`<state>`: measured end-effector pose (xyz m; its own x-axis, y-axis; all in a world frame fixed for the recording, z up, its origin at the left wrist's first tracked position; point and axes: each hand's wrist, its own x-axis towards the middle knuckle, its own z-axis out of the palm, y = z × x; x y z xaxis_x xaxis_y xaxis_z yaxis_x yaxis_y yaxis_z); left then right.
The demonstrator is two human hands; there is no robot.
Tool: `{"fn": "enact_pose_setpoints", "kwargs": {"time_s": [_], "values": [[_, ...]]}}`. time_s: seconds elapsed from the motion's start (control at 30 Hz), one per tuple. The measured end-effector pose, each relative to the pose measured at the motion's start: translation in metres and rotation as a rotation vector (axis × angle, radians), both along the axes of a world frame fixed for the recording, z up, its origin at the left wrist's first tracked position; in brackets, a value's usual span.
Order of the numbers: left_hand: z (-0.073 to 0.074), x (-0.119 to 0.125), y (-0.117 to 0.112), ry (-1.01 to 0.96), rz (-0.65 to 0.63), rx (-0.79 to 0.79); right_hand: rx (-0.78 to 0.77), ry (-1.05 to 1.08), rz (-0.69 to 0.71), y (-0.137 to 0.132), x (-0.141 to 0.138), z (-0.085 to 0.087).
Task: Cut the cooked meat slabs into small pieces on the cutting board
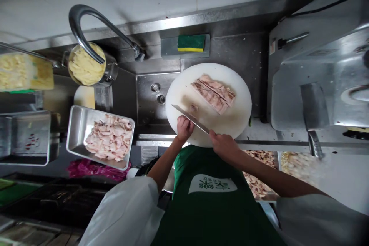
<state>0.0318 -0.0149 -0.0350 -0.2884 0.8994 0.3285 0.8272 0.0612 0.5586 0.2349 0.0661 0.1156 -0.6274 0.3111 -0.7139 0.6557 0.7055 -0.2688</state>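
My right hand (225,146) is closed around the handle of a kitchen knife (191,119), whose long blade points up and left across a round white cutting board (242,117). My left hand (184,127) has its fingers curled on the near side of the blade, pressing a small piece of meat (193,108) that shows partly beyond the knife; the fingertips are partly hidden. Farther back on the board lies a larger slab of pale meat (215,94), split lengthwise by dark cuts.
Left of the board are a sink basin (147,103), a curved faucet (83,42) and a metal tray (76,138) holding cut meat. A pot (86,67) contains pale slices. At the right, a cleaver (314,107) lies on a metal machine (284,96). A sponge (191,43) sits behind the board.
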Motion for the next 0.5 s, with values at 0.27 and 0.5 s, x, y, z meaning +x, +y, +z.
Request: {"fn": "enact_pose_setpoints", "kwargs": {"time_s": [0.27,0.5], "values": [[0.002,-0.001,0.001,-0.037,-0.042,0.048,-0.085,-0.086,-0.054,0.000,0.019,-0.002],[-0.002,0.002,-0.002,0.025,0.005,0.021,0.036,0.145,-0.030,0.037,-0.072,-0.028]]}}
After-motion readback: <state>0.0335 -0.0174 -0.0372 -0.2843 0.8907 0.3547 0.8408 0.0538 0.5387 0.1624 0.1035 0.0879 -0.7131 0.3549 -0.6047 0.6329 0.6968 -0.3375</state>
